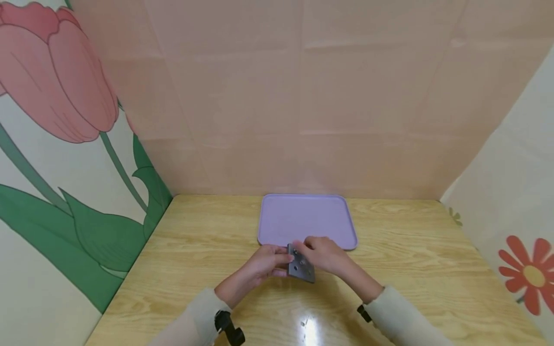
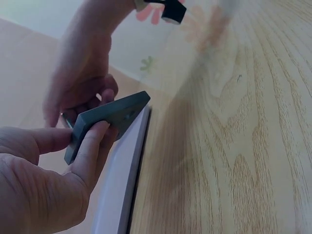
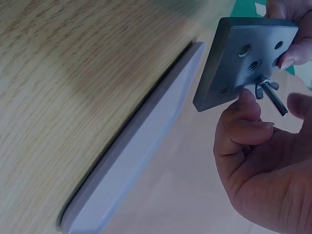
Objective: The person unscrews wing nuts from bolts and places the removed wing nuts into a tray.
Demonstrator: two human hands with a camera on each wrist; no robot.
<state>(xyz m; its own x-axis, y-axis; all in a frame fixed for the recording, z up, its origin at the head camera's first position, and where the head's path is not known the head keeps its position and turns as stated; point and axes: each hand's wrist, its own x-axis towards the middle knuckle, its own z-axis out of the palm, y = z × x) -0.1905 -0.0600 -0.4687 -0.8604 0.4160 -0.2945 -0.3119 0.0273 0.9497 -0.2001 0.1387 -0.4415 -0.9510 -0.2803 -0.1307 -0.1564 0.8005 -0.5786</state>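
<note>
My left hand point(image 1: 269, 262) grips a thick dark grey metal plate point(image 1: 303, 270) by its left side, thumb on one face and fingers on the other, over the near edge of a purple tray. Several round holes show in the plate in the right wrist view. From one of them a threaded bolt point(image 3: 277, 101) sticks out, with a wing nut point(image 3: 259, 91) on it close to the plate's face. My right hand point(image 1: 325, 252) is at the plate's far edge. Its bent index fingertip point(image 3: 247, 97) reaches the plate beside the wing nut, while the thumb stands apart from the bolt.
The purple tray point(image 1: 307, 218) lies at the back of the wood-grain table point(image 1: 207, 230), against the pinkish-brown backdrop point(image 1: 242, 163). Flower-printed sheets flank the table left and right. Dark wrist-camera mounts point(image 1: 229, 328) are strapped over both sleeves.
</note>
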